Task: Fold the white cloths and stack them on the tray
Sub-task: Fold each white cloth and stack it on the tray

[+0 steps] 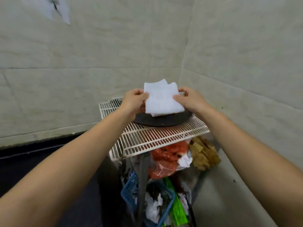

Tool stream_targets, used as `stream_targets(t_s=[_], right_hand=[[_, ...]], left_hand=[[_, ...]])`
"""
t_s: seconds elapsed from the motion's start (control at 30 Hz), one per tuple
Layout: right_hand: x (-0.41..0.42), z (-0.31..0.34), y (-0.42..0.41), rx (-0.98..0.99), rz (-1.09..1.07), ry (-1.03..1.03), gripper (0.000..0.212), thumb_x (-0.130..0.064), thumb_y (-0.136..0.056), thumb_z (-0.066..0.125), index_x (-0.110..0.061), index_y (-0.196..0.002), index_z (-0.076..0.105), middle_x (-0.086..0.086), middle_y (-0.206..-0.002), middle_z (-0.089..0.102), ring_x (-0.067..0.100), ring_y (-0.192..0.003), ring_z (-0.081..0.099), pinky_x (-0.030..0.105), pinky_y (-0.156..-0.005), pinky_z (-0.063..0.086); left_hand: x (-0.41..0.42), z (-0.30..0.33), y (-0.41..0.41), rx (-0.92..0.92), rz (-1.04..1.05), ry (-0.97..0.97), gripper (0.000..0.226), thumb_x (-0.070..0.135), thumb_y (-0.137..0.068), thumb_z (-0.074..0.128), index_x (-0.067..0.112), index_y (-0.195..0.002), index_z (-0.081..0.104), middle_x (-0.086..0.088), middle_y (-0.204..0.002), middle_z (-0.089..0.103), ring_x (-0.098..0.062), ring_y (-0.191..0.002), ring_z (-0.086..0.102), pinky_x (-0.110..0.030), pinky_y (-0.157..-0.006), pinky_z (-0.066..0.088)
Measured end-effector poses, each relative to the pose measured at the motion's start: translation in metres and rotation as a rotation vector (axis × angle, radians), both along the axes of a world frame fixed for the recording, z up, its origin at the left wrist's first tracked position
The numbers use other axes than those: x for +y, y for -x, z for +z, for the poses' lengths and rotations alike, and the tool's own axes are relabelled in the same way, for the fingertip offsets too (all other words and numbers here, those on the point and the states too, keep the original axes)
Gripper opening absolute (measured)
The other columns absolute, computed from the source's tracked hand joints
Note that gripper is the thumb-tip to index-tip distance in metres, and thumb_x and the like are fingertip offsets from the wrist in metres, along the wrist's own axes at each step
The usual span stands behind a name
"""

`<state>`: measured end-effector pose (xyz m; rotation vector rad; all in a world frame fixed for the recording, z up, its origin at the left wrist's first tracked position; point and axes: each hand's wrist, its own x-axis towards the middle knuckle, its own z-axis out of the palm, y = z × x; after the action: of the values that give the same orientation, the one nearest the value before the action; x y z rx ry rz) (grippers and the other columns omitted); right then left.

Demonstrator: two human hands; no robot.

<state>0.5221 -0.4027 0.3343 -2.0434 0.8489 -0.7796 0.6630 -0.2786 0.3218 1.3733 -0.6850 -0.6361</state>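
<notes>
A white cloth [161, 98], folded into a rough square, is held tilted above a dark round tray [161, 121]. My left hand [135, 99] pinches its left edge and my right hand [186, 99] pinches its right edge. A second white layer sticks out behind the top and below the bottom edge of the cloth; I cannot tell whether it is a separate cloth. The tray rests on a white wire rack [157, 136], and much of it is hidden by the cloth and my hands.
The rack sits in a corner of pale tiled walls. Under it lies clutter: an orange plastic bag [165, 159], a brown rag [204, 154], a blue basket [131, 185], green sticks [176, 205] and crumpled white paper [186, 161]. Dark floor lies at the left.
</notes>
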Motion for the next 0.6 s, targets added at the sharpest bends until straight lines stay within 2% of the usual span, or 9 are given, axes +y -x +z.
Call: stream_targets(t_s=[0.07,0.2,0.27,0.37,0.47,0.53,0.6], right_hand=[[-0.045,0.015,-0.029,-0.011,0.031,0.016,0.036,-0.020,-0.090,0.058,-0.010,-0.124,0.057,0.009,-0.110,0.061,0.023,-0.098,0.059,0.035,-0.089,0.049],[-0.115,0.026,-0.079,0.019,0.114,0.029,0.032,-0.017,-0.090,0.056,-0.010,-0.121,0.059,0.005,-0.097,0.059,0.019,-0.085,0.057,0.027,-0.071,0.044],[-0.136,0.018,-0.097,0.049,0.151,-0.001,0.031,-0.017,-0.090,0.056,-0.012,-0.120,0.060,0.005,-0.098,0.059,0.019,-0.086,0.057,0.029,-0.071,0.046],[-0.158,-0.003,-0.111,0.098,0.156,-0.031,0.031,-0.019,-0.090,0.057,-0.012,-0.119,0.060,0.006,-0.105,0.061,0.021,-0.094,0.059,0.032,-0.082,0.047],[-0.169,-0.019,-0.114,0.096,0.155,-0.046,0.031,-0.018,-0.088,0.058,-0.008,-0.118,0.060,0.007,-0.099,0.060,0.020,-0.090,0.057,0.028,-0.076,0.043],[-0.170,-0.022,-0.111,0.098,0.144,-0.050,0.031,-0.018,-0.089,0.057,-0.007,-0.118,0.059,0.007,-0.101,0.060,0.020,-0.091,0.057,0.030,-0.079,0.044],[-0.167,-0.020,-0.106,0.092,0.116,-0.065,0.036,-0.022,-0.089,0.058,-0.008,-0.123,0.055,0.010,-0.112,0.060,0.022,-0.100,0.058,0.032,-0.086,0.045]], left_hand=[[-0.041,0.008,-0.017,0.009,0.076,-0.011,0.009,0.010,-0.095,0.050,0.012,-0.087,0.052,-0.004,-0.079,0.056,-0.015,-0.067,0.056,-0.028,-0.059,0.051],[-0.105,0.015,-0.052,0.006,0.206,-0.057,0.019,0.008,-0.093,0.052,0.014,-0.076,0.048,-0.006,-0.074,0.055,-0.021,-0.066,0.055,-0.034,-0.064,0.051],[-0.123,0.009,-0.067,-0.006,0.251,-0.111,0.020,0.009,-0.092,0.054,0.014,-0.074,0.047,-0.009,-0.075,0.055,-0.025,-0.072,0.054,-0.037,-0.068,0.048],[-0.138,-0.008,-0.082,-0.042,0.267,-0.181,0.019,0.008,-0.089,0.056,0.013,-0.072,0.049,-0.009,-0.070,0.053,-0.021,-0.060,0.049,-0.026,-0.054,0.043],[-0.146,-0.023,-0.085,-0.093,0.264,-0.214,0.022,0.011,-0.091,0.057,0.015,-0.071,0.050,-0.003,-0.064,0.050,-0.013,-0.051,0.043,-0.013,-0.038,0.035],[-0.147,-0.028,-0.083,-0.102,0.256,-0.207,0.015,0.017,-0.093,0.057,0.015,-0.078,0.053,-0.002,-0.067,0.052,-0.011,-0.053,0.045,-0.013,-0.039,0.036],[-0.141,-0.030,-0.079,-0.093,0.242,-0.204,0.013,0.025,-0.094,0.055,0.012,-0.094,0.055,-0.001,-0.076,0.056,-0.010,-0.058,0.049,-0.017,-0.047,0.038]])
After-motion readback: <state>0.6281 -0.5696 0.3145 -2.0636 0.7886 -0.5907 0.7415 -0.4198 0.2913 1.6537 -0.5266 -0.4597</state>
